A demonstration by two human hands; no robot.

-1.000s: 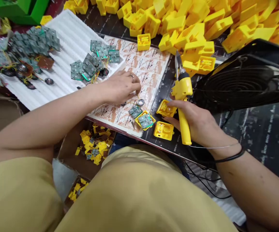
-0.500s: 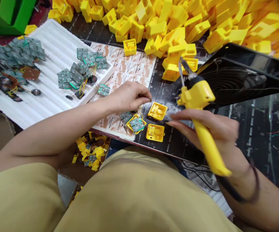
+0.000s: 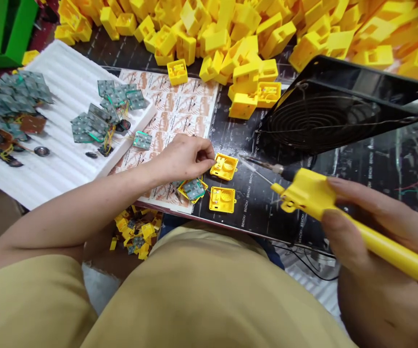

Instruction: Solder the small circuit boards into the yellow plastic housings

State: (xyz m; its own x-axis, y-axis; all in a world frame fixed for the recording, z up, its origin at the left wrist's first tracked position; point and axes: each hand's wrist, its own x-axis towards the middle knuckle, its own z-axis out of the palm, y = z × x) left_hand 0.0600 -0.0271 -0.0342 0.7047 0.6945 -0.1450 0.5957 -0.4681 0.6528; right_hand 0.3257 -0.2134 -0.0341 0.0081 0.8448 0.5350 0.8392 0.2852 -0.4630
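Note:
My right hand (image 3: 361, 227) grips a yellow soldering iron (image 3: 313, 195); its metal tip points left toward a small open yellow plastic case (image 3: 224, 166) on the black bench mat. My left hand (image 3: 185, 157) rests just left of that case, fingers pinched together on something small that I cannot make out. A second open yellow case (image 3: 222, 199) lies below it. A yellow frame holding a green circuit board (image 3: 193, 188) sits under my left hand.
A big heap of yellow cases (image 3: 252, 34) fills the back. A black wire-grille fan (image 3: 324, 113) stands at right. Green circuit boards (image 3: 102, 116) and small speakers lie on white corrugated sheet (image 3: 67, 150) at left. A printed sheet (image 3: 180, 111) lies mid-table. Scrap box (image 3: 136, 232) below the edge.
My right hand swung the soldering iron down from pointing up to lying nearly level, tip aimed left at the case. My left hand slid right to the case's edge.

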